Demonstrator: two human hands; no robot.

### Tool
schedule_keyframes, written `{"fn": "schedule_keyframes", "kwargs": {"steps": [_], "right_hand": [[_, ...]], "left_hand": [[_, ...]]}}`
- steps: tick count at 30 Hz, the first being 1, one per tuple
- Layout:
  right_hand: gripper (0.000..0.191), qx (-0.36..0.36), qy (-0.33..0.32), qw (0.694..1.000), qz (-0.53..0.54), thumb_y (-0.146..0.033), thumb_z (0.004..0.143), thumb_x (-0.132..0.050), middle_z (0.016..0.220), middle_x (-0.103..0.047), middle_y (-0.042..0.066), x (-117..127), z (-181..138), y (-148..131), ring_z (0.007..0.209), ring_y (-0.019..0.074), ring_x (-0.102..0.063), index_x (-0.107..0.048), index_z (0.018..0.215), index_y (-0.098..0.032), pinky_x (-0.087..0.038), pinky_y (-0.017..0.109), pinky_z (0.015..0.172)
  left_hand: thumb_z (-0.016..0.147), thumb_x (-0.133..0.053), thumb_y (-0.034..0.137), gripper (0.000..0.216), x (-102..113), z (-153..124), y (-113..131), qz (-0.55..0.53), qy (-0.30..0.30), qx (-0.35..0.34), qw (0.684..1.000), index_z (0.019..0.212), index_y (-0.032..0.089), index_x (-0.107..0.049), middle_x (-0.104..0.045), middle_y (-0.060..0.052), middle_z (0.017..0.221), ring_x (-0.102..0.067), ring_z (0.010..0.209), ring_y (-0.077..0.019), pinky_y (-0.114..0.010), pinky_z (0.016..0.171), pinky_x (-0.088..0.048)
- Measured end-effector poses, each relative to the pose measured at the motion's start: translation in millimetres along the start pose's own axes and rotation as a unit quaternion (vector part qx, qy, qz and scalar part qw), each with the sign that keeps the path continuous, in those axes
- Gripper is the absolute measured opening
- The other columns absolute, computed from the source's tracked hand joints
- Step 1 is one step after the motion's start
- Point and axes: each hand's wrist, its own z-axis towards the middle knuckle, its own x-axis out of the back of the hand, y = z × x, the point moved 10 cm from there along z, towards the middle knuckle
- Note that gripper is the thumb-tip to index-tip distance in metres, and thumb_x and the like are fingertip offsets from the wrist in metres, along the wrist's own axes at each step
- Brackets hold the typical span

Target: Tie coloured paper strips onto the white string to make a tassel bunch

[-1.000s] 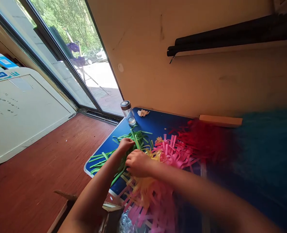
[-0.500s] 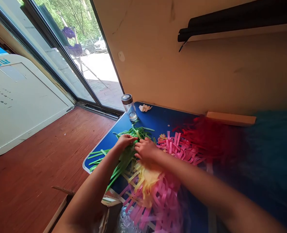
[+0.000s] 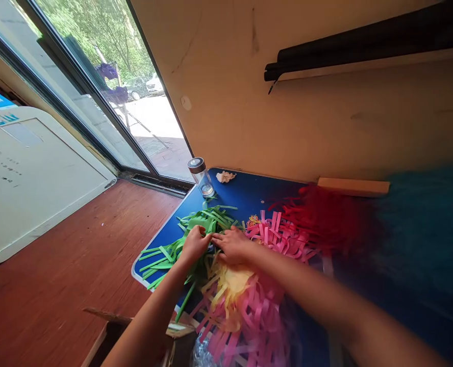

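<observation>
While the left hand (image 3: 196, 245) pinches the green paper (image 3: 201, 223) between thumb and fingers, the right hand (image 3: 234, 245) lies just beside it, fingers stretched toward the left fingertips; whether the right fingers grip anything, I cannot tell; the green paper spreads its strips over the left end of the blue table (image 3: 249, 189), left of the yellow paper (image 3: 234, 281); a glass bottle (image 3: 204, 181) stands beyond it.

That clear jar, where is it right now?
In the head view, the clear jar stands left of centre, at the far left corner of the blue table, beside a pale crumpled wad and beyond the green strips.
</observation>
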Motion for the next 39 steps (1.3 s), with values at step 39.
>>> {"fn": "schedule_keyframes", "kwargs": {"steps": [39], "right_hand": [[0.022, -0.062, 0.022, 0.998, -0.002, -0.039, 0.078, -0.067, 0.096, -0.074, 0.009, 50, -12, -21, 0.110, 0.0328, -0.059, -0.075, 0.090, -0.023, -0.037, 0.054, 0.100]], "left_hand": [[0.077, -0.040, 0.016, 0.024, 346, -24, 148, 0.471, 0.313, -0.155, 0.810, 0.059, 0.018, -0.056, -0.062, -0.004, 0.066, -0.053, 0.089, -0.0235, -0.046, 0.090, -0.027]]}}
